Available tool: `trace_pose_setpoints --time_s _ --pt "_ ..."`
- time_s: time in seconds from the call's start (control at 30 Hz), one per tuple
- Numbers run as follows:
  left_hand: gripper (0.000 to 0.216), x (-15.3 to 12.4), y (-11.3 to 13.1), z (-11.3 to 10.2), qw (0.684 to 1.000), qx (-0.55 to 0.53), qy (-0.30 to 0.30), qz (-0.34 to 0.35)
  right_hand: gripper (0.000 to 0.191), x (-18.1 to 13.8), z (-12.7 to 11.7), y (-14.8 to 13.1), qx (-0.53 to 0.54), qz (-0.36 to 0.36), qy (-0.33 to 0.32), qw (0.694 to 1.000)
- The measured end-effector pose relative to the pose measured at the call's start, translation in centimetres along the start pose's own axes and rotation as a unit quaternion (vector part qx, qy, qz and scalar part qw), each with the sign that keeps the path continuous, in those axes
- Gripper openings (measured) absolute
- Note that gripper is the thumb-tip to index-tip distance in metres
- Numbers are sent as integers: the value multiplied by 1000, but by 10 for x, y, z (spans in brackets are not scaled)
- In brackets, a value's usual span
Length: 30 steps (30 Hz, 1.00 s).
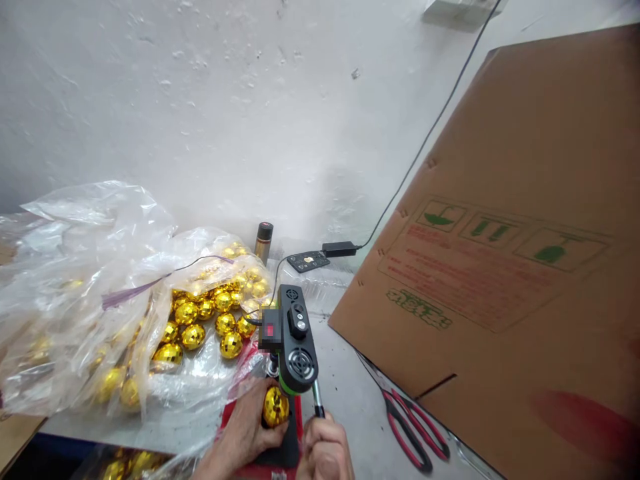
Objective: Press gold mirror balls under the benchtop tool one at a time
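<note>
My left hand (241, 427) holds a gold mirrored ball ornament (276, 407) between fingers and thumb, under the head of a small black bench machine (299, 337) with round vents. The ball sits over the machine's dark base (286, 448), which is edged in red. My right hand (326, 445) is wrapped round the black-gripped end of a metal lever (318, 397) at the machine's right side. Whether the ball touches the machine's tool is hidden. More gold balls (193, 337) lie to the left, in and around an open clear plastic bag (100, 267).
Red-handled scissors (407, 427) lie to the right beside a large cardboard box (480, 287). Behind the machine are a dark cylindrical bottle (263, 241), a black patterned flat object (309, 261) and a power adapter (340, 249). Its cable (425, 140) runs up the white wall.
</note>
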<state>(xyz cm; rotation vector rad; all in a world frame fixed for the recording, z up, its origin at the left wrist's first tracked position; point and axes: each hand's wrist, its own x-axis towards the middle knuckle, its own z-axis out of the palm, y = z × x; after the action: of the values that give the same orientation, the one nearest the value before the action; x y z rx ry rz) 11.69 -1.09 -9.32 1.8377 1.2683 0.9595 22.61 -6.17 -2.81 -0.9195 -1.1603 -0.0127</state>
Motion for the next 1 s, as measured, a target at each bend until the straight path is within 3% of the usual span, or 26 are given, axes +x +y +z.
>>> trace_pose_setpoints --time_s 0.27,0.37,0.5,0.63,0.73,0.8,0.87,0.93,1.0 --pt "49 -1 -1 -4 1000 -4 -2 8 41 -17 7 25 -42 -103 19 994" --pt "53 1 -1 -6 1000 -7 5 8 38 -10 1 12 -58 -84 -3 995" --pt "55 -4 -9 -4 1000 4 14 8 33 41 -10 -25 -8 -9 -84 996" --pt "64 -38 -38 2 996 47 64 29 29 94 -13 -52 13 -25 -148 989" --pt "82 -71 -56 -11 992 70 61 81 30 96 -10 -54 19 -27 -150 988" --pt "82 -80 -57 -31 991 73 60 95 31 84 -8 -49 24 -11 -129 991" --pt "59 -69 -51 -55 986 96 108 88 33 71 -7 -42 31 -5 -108 994" --pt "40 -38 -44 -77 968 141 196 65 33 64 -8 -37 39 -26 -105 993" --pt "39 1 -42 -91 963 186 180 78 32 62 -8 -34 44 -53 -114 991"
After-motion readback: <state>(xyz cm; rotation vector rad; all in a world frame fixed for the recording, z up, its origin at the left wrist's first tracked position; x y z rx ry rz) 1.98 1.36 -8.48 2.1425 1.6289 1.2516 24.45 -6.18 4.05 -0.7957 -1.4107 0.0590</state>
